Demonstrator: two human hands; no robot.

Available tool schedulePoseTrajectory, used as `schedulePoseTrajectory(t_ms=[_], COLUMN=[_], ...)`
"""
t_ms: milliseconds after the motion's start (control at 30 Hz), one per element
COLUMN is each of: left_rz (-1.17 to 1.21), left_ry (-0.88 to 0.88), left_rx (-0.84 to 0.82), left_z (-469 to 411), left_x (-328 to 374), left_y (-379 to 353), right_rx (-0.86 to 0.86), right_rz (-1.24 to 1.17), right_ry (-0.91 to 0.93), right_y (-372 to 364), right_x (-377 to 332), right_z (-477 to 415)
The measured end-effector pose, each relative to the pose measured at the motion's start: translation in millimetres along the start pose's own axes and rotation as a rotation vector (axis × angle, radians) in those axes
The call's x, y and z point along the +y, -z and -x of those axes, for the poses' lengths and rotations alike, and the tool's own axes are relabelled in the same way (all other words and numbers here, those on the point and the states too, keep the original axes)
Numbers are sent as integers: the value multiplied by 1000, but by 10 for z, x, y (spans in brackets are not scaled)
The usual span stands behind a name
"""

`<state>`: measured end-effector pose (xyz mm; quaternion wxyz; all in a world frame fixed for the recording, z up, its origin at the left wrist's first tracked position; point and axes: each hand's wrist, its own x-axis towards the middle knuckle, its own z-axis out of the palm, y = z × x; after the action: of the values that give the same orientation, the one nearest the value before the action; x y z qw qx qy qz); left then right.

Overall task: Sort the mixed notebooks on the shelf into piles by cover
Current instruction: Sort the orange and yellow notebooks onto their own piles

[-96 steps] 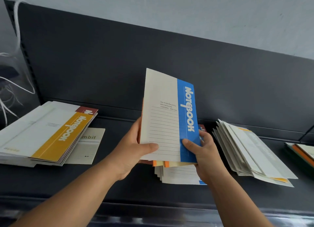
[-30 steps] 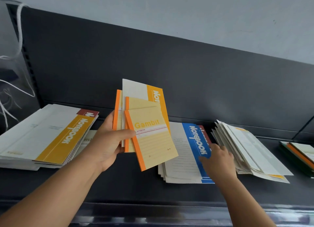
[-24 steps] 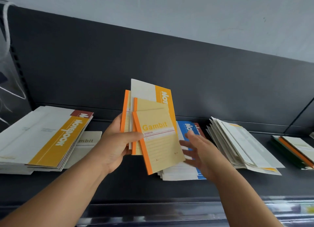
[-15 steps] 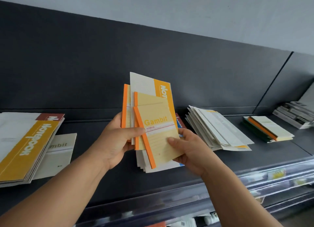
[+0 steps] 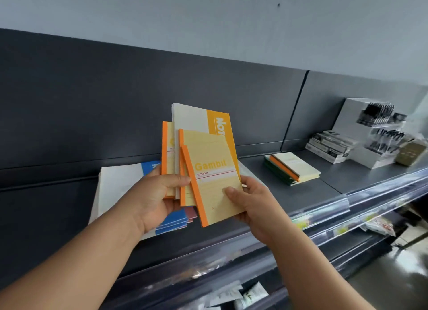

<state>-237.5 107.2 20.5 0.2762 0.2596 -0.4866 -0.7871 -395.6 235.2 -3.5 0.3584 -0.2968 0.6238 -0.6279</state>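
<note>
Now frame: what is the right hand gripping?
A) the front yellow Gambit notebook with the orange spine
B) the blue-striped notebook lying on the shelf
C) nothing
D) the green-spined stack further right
A: the right hand has its thumb on the cover of the front Gambit notebook and its fingers curled behind it, while the left hand holds the other notebooks fanned behind.

yellow Gambit notebook [image 5: 214, 182], upright, fanned frontmost
</note>
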Motion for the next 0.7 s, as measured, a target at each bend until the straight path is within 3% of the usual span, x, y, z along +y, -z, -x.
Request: schedulePoseTrajectory(t_ms=[367,700], left_rz=[-9,-45], left_ry=[32,1], left_rx=[45,95], left_z=[-507,-1269], left_x=[-666,-654], left_y=[-1779,-2157], right_rx=[90,263], right_rz=[87,-10], right_ry=[-55,-119], right_y=[1949,2714], right_x=[-165,-210], right_z=[-84,-669])
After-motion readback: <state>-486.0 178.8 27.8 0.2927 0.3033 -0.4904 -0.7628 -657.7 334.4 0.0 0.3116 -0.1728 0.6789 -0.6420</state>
